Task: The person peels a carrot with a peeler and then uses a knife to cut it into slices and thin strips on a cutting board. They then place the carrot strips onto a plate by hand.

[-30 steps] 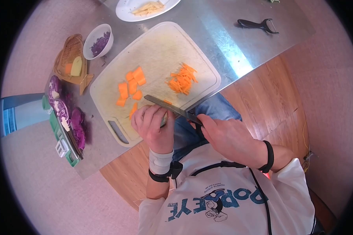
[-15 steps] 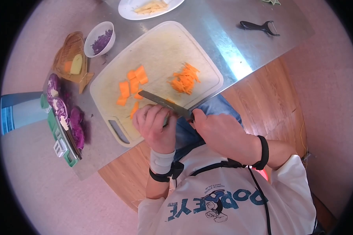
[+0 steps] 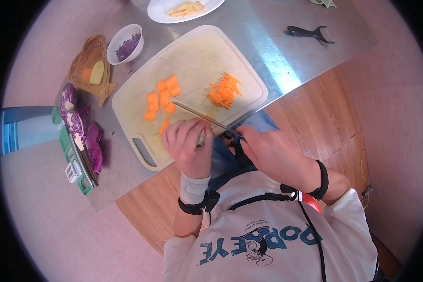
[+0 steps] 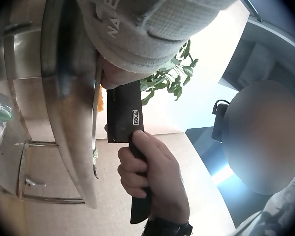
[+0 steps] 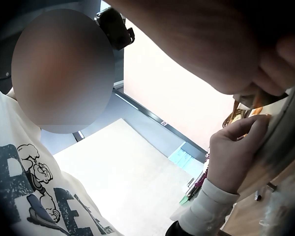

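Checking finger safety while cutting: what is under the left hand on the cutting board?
The left hand rests curled on the cutting board beside the knife. Whatever it holds down is covered.

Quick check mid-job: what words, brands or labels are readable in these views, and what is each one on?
"POPEYE": large blue print on the white sweatshirt, seen upside down from the head view.
Small arc of print above it: too small to read.
Small boxed label on the knife blade: too blurred to read.
Raised letters on the grey wrist wrap: only partly visible, unreadable.

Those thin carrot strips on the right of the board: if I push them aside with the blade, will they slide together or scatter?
The carrot strips lie in a loose pile, so they would probably scatter somewhat. They look thin and light, likely bending or sticking to the knife. The cutting board looks flat, so rolling seems unlikely.
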Available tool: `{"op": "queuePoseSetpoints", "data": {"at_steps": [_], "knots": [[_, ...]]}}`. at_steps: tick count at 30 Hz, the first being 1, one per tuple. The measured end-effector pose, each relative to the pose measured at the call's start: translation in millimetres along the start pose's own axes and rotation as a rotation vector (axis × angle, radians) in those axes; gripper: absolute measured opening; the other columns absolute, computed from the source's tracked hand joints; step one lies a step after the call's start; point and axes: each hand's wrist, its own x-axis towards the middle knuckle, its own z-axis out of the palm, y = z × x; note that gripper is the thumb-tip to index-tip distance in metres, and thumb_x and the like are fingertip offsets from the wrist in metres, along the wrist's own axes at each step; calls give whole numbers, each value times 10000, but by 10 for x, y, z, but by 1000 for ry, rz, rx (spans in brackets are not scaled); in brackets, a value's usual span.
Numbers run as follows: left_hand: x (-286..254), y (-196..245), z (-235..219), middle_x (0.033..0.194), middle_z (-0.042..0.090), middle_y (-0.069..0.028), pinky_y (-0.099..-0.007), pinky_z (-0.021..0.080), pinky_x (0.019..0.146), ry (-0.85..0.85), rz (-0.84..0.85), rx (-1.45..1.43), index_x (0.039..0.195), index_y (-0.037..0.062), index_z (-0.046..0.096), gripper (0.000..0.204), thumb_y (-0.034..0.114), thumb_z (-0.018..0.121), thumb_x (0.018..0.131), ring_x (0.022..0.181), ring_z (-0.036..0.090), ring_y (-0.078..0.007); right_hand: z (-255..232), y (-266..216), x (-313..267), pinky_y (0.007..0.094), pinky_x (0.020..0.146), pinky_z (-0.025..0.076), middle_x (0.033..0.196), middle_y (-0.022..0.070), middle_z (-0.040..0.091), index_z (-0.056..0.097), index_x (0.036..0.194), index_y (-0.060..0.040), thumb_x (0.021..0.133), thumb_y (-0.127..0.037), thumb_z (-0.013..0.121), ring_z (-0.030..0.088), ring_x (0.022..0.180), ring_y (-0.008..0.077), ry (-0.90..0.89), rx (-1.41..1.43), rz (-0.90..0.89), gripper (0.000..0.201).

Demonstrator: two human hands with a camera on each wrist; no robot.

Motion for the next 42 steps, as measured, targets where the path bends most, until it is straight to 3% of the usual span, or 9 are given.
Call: {"op": "queuePoseSetpoints", "data": {"at_steps": [6, 10, 16, 21, 25, 31, 33, 36, 42], "knots": [[-14, -5, 5, 1026, 738, 12, -428, 437, 998, 20, 15, 8, 930, 99, 763, 236, 32, 866, 728, 1022, 637, -251, 25, 20, -21, 504, 502, 520, 596, 193, 629, 554, 969, 6, 1039, -156, 588, 674, 572, 417, -28, -30, -16, 179], [-14, 4, -5, 1020, 740, -35, -448, 458, 1025, -5, 6, 18, 918, 63, 770, 241, 10, 877, 710, 1059, 642, -290, 30, 37, -18, 504, 503, 521, 599, 195, 632, 548, 966, 7, 1039, -150, 585, 676, 576, 417, -35, -26, -22, 177], [-21, -15, 13, 1010, 732, -13, -443, 449, 1012, 8, 7, 8, 906, 78, 763, 232, 17, 872, 711, 1043, 636, -275, 9, 44, 18, 499, 517, 535, 619, 208, 646, 547, 962, 19, 948, -62, 604, 689, 600, 426, -78, -56, -20, 100], [-27, -19, 8, 1001, 725, 5, -437, 443, 999, 3, -3, 6, 893, 92, 756, 232, 20, 868, 703, 1031, 630, -263, -20, -66, 151, 449, 538, 570, 661, 188, 683, 545, 958, 14, 900, -28, 617, 727, 636, 384, -175, -133, 1, 101], [-40, -28, 2, 1001, 726, 5, -432, 444, 995, 2, -9, -1, 894, 88, 754, 233, 20, 868, 702, 1028, 630, -263, 155, -67, 207, 431, 548, 581, 671, 174, 692, 543, 972, 18, 898, -34, 628, 738, 650, 363, -141, -190, -22, 124], [4, 19, -8, 985, 748, -20, -425, 469, 981, 0, -6, -8, 916, 73, 778, 225, 1, 880, 729, 1030, 644, -272, 69, 39, 178, 453, 559, 575, 651, 190, 670, 552, 951, 18, 942, -81, 624, 730, 672, 387, -123, -109, -31, 122], [-2, 12, -4, 985, 754, -16, -419, 470, 980, 3, -7, -13, 922, 80, 780, 219, -1, 876, 743, 1026, 646, -266, 66, 57, 158, 498, 565, 547, 658, 212, 656, 559, 939, 25, 1000, -134, 603, 698, 658, 420, -26, -11, 75, 176], [-9, 6, 0, 988, 761, -15, -412, 469, 982, 16, -4, -31, 936, 92, 782, 221, -4, 869, 758, 1023, 651, -261, -30, 58, 134, 532, 580, 519, 661, 223, 646, 564, 951, 33, 1041, -179, 586, 667, 643, 441, -1, 23, 58, 232], [17, 37, -41, 1008, 758, -33, -409, 457, 991, 13, -17, -50, 965, 94, 782, 198, 33, 860, 794, 1025, 651, -262, -18, 121, 96, 533, 609, 521, 632, 204, 635, 571, 955, 34, 1043, -179, 588, 664, 640, 435, 58, 19, 28, 231]]}}
